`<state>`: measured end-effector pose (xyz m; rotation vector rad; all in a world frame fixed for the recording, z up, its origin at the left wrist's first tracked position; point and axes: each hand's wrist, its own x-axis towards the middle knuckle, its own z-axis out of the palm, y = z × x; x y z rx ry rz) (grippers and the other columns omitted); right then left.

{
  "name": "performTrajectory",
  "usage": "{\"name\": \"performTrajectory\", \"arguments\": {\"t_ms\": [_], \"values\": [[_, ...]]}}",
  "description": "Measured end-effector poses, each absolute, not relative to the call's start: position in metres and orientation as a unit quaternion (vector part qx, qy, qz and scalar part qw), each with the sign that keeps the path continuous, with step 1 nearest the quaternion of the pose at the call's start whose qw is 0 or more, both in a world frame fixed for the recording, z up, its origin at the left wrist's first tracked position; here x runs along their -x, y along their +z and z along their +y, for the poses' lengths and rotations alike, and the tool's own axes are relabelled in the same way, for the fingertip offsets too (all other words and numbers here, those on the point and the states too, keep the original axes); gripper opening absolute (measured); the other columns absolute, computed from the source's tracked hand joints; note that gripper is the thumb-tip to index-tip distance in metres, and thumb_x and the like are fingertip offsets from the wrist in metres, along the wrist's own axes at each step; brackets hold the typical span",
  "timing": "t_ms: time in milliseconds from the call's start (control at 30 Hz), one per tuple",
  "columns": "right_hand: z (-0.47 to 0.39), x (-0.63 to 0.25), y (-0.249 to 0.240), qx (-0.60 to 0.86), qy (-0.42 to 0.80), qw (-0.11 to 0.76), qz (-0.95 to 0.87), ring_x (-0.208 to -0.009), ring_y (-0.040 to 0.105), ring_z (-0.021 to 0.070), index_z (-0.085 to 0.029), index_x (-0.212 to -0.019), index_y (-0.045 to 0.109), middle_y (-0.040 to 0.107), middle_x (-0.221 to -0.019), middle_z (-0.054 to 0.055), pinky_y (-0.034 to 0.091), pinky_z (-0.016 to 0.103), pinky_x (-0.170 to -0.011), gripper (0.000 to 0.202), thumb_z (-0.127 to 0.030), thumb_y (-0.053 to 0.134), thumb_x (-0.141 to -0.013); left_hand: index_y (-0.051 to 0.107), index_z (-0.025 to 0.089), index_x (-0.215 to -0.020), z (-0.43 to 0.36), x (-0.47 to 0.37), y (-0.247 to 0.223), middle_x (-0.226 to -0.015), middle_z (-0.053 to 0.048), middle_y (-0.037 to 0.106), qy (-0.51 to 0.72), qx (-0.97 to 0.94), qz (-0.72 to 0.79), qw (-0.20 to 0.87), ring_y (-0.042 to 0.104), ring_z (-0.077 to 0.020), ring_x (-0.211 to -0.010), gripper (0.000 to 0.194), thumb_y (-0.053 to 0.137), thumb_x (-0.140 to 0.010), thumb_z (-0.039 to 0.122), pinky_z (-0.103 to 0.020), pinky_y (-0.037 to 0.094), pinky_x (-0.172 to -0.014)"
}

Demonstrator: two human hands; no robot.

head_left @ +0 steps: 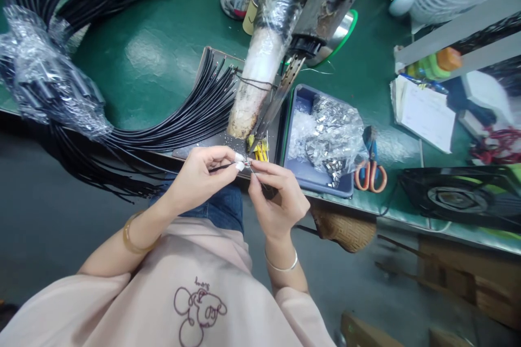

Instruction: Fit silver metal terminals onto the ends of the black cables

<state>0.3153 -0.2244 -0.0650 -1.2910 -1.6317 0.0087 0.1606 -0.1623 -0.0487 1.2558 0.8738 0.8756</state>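
I see my two hands, left hand [197,176] and right hand [277,200], pinching one black cable [222,166]; one blue tray [303,170] holds many metal clips [331,138].

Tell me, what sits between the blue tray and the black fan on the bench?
In the head view, orange-handled scissors lie on the green bench between the blue tray and the black fan.

Tiny part [248,163] between fingertips (too small) unidentifiable.

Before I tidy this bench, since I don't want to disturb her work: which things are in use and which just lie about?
In use: left hand, right hand, black cable, metal clips, cable bundle.
Lying about: scissors, fan, notepad.
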Motion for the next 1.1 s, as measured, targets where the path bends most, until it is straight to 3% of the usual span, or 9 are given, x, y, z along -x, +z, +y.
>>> {"name": "performTrajectory", "arguments": {"t_ms": [267, 733, 1100], "values": [[-0.218, -0.317, -0.065, 0.529, -0.048, 0.480, -0.698, -0.091, 0.080, 0.0188, -0.027, -0.098, 0.062, 0.082, -0.104, 0.004, 0.066, 0.031, -0.077, 0.026, -0.004, 0.069, -0.087, 0.070, 0.014, -0.069, -0.158, -0.166, -0.044, -0.050, 0.006, 0.040, 0.396, -0.567, 0.403, 0.599, 0.031, -0.0061, -0.048, 0.011, 0.064, -0.077, 0.018, -0.021, 0.025, -0.045], [-0.212, -0.316, -0.056, 0.540, -0.043, 0.468, -0.698, -0.091, 0.079, 0.0169, -0.027, -0.093, 0.063, 0.081, -0.104, 0.003, 0.066, 0.030, -0.079, 0.024, -0.005, 0.070, -0.088, 0.076, 0.013, -0.077, -0.157, -0.168, -0.042, -0.055, 0.003, 0.053, 0.416, -0.548, 0.424, 0.589, 0.040, -0.0074, -0.051, 0.011, 0.068, -0.076, 0.021, -0.020, 0.033, -0.048], [-0.214, -0.318, -0.053, 0.526, -0.061, 0.430, -0.731, -0.090, 0.079, 0.0166, -0.024, -0.087, 0.059, 0.082, -0.104, 0.008, 0.067, 0.026, -0.076, 0.024, -0.003, 0.070, -0.086, 0.072, 0.013, -0.070, -0.156, -0.166, -0.045, -0.052, 0.005, 0.043, 0.406, -0.552, 0.420, 0.594, 0.033, -0.0060, -0.049, 0.011, 0.065, -0.075, 0.019, -0.020, 0.029, -0.047]]}}
